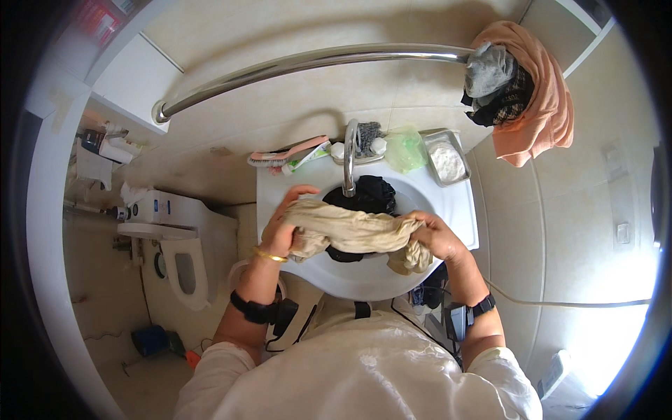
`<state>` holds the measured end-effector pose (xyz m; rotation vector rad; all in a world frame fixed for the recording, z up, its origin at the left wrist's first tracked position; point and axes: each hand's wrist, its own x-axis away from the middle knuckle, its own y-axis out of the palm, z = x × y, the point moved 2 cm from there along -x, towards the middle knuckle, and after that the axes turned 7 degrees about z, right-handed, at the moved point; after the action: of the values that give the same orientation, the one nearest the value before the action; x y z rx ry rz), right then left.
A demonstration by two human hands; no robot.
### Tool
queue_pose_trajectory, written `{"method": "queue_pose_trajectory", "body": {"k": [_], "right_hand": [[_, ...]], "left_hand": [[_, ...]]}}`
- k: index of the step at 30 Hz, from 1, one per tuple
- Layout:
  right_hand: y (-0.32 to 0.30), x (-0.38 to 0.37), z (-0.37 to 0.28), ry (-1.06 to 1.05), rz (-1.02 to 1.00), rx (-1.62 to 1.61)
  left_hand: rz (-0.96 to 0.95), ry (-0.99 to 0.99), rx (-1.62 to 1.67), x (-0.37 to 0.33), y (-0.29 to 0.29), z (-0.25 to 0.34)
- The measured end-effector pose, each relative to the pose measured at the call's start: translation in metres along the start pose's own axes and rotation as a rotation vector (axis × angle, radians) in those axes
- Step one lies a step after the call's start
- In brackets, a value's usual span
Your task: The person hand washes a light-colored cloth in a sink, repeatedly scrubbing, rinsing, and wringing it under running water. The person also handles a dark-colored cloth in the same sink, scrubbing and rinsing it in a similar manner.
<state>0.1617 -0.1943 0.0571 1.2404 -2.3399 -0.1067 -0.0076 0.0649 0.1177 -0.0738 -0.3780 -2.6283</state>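
Note:
A crumpled beige cloth (353,225), seemingly a garment, is stretched between my two hands above the white sink (322,273). My left hand (282,227) grips its left end, the thumb side toward the faucet. At the other end my right hand (435,236) is closed round the bunched fabric, and a loose fold hangs below it. Black cloth (367,194) lies in the basin, partly hidden behind the beige cloth. The chrome faucet (350,157) reaches out over the black cloth.
A pink brush (294,150), a toothpaste-like tube (306,159), a pale green bag (406,150) and a metal tray of white powder (448,162) line the sink's back ledge. A chrome rail (315,63) crosses above, holding a peach towel (549,98). A toilet (185,259) stands left.

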Motion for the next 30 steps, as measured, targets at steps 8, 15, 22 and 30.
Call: {"method": "queue_pose_trajectory", "body": {"k": [8,15,22,30], "right_hand": [[-0.048,-0.059,0.097,0.286,0.888,0.467],[0.004,-0.088,0.121,0.326,0.621,1.210],[-0.025,-0.140,0.135,0.201,0.455,1.034],[0.073,-0.047,0.093,-0.436,0.410,0.681]], "left_hand": [[-0.111,-0.488,-0.718,-0.035,0.005,-0.179],[-0.244,-0.457,-0.879,-0.034,0.036,-0.252],[0.062,-0.759,-0.295,-0.042,0.019,-0.242],[0.137,-0.904,0.843,-0.040,0.018,-0.230]]}}
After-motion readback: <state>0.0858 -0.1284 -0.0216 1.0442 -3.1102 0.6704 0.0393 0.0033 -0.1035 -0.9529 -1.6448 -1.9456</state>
